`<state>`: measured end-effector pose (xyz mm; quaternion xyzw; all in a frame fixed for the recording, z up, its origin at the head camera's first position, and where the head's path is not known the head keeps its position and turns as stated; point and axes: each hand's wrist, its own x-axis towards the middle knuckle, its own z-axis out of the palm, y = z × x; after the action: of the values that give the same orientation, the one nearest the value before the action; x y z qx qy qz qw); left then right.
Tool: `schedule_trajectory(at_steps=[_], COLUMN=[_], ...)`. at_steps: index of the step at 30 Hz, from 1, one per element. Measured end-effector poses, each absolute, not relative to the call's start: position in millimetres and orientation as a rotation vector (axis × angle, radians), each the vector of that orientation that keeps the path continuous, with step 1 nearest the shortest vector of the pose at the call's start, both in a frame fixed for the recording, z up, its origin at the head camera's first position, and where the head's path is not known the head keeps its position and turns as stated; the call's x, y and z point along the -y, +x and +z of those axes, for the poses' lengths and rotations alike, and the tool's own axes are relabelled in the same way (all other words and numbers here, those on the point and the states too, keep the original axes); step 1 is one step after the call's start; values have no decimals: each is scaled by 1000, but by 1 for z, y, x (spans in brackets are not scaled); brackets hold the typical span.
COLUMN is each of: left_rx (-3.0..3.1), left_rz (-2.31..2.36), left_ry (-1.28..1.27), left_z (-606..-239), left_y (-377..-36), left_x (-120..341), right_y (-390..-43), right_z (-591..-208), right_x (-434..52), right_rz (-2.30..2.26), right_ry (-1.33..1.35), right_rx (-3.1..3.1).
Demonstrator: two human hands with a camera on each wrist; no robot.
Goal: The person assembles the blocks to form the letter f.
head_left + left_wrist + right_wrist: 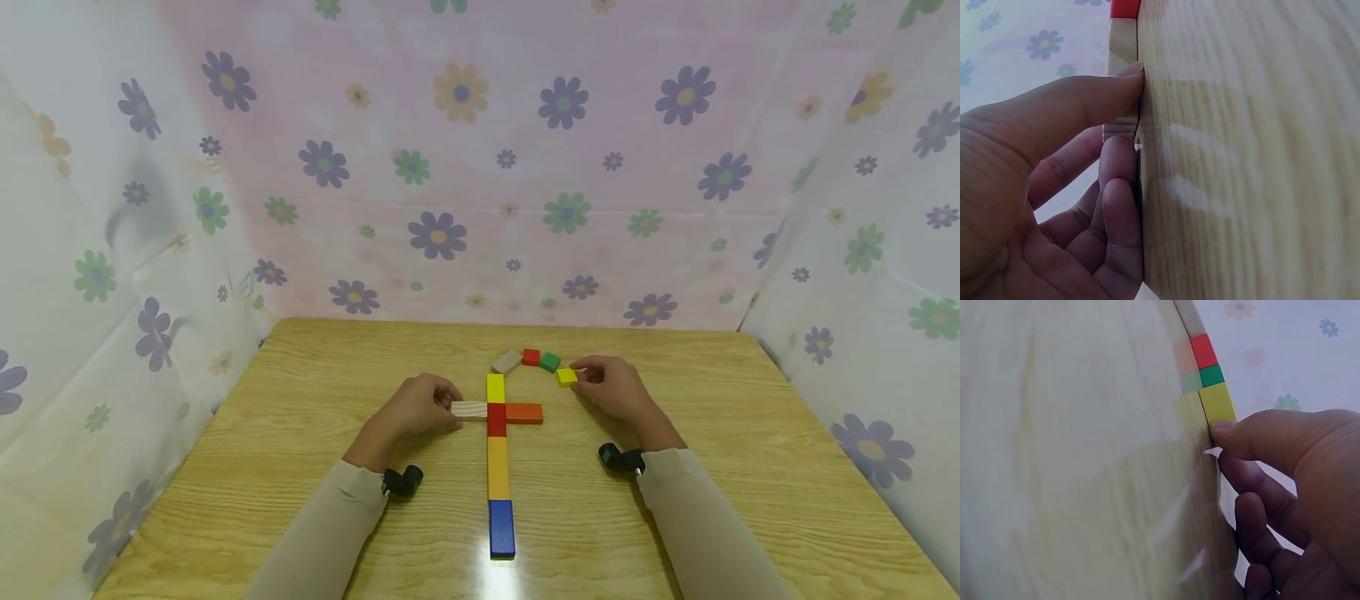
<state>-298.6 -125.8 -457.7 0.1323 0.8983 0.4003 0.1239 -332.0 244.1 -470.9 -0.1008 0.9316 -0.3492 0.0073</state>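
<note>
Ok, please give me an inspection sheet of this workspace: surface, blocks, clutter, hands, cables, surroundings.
Surface: wooden table, glare at the near edge.
Job's things: plain wood block beside red block; small yellow block ends an arc with green block.
Clutter: nothing seen.
Hands: left hand holds the plain wood block; right hand touches the small yellow block.
Cables: nothing seen.
Surroundings: flowered cloth on three sides.

A light wooden table [315,392] with a visible grain fills the lower part of the head view. A bright glare of overhead light lies on the table's near edge. Behind it hangs a pale pink floral cloth [480,167] printed with purple, green and orange flowers. White floral sheets [90,250] of the same pattern close in the left and right sides, creased and slightly translucent.
</note>
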Motion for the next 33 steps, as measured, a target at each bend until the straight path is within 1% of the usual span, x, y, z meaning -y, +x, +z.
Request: schedule_trajectory(at_steps=[26,33], left_rx=[-2608,-2603], left_rz=[1172,1182], left_ry=[406,402], left_z=[-460,-458], left_y=[-299,-299], left_x=[128,127], right_y=[-332,-333], right_z=[-473,-472], right_x=[-240,-240], right_rz=[-1112,-1106], right_ry=[-282,-239], right_rx=[-2900,-2905])
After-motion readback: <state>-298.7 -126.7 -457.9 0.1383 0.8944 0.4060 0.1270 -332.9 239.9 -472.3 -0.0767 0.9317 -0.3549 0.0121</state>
